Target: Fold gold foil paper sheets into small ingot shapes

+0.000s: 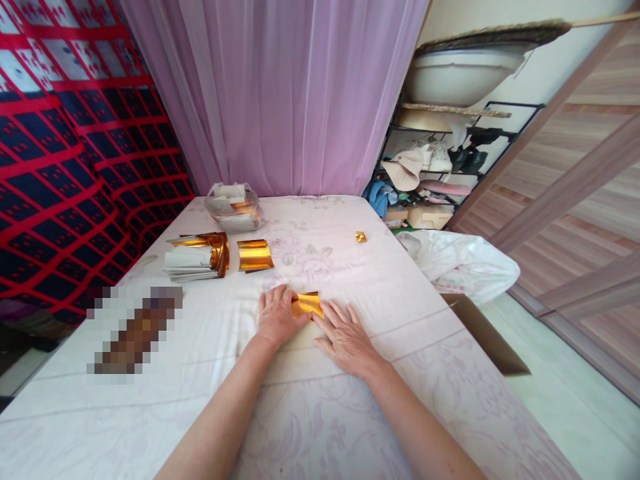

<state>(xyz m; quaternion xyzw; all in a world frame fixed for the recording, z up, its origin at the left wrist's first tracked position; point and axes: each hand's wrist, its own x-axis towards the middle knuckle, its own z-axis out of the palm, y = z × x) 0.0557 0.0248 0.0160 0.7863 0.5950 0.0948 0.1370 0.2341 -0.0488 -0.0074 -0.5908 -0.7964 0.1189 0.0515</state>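
A sheet of gold foil paper (pixel 309 304) lies on the cloth-covered table between my two hands. My left hand (pixel 279 315) is closed over its left end, the thumb reaching along the near edge. At the paper's right end my right hand (pixel 346 335) lies low and flat, fingers stretched and somewhat spread, the fingertips touching the foil. Beyond my left hand sits a small pile of gold foil sheets (pixel 255 255). A larger stack of white-backed foil sheets (pixel 195 257) is left of that pile. A small folded gold piece (pixel 361 237) rests farther off to the right.
A clear plastic bag (pixel 233 208) of similar sheets stands at the table's far left. Something blurred out (pixel 137 331) lies nearer on the left. Past the right edge are a white plastic bag (pixel 460 263), a cardboard box (pixel 487 337) and a loaded rack (pixel 450 133).
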